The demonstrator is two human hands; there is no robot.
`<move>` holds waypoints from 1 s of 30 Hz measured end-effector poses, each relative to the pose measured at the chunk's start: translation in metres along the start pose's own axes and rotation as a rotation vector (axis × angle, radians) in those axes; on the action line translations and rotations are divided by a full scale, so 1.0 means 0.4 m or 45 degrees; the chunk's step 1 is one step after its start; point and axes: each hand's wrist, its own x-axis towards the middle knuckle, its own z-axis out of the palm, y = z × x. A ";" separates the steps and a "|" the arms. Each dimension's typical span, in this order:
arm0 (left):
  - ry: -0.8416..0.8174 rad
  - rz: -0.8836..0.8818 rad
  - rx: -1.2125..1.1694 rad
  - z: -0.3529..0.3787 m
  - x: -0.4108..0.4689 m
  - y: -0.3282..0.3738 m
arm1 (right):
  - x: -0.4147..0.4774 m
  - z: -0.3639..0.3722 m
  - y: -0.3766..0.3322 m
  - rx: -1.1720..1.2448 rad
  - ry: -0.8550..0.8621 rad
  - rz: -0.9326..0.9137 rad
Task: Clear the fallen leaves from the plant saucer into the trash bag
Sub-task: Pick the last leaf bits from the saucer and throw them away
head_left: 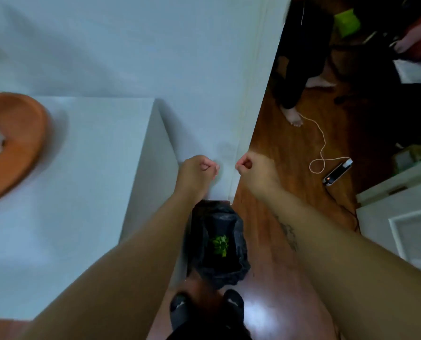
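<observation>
A black trash bag point(231, 273) stands open on the wooden floor beside the white cabinet, with green leaves point(220, 245) lying at its bottom. Above and beyond the bag, my left hand point(198, 169) and my right hand point(252, 168) are both held out as closed fists, a short gap between them, nothing visible in either. The terracotta plant saucer point(20, 143) sits on the white cabinet top point(81, 192) at the far left, partly cut off by the frame edge; a pale object covers part of it.
A white wall rises behind the cabinet. Another person's bare feet point(294, 117) stand on the floor at the upper right, near a white cable and a power strip point(337, 173). A white door point(405, 217) is at the right. My own feet point(204, 307) are below the bag.
</observation>
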 end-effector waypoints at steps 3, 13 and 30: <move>0.044 0.089 0.112 -0.094 -0.022 0.096 | -0.005 -0.051 -0.093 -0.019 0.024 -0.051; 0.347 0.357 0.392 -0.420 -0.126 0.180 | -0.069 0.022 -0.385 0.008 -0.050 -0.360; 0.507 0.877 1.136 -1.117 -0.167 -0.162 | -0.216 0.517 -0.768 -0.102 -0.075 -0.628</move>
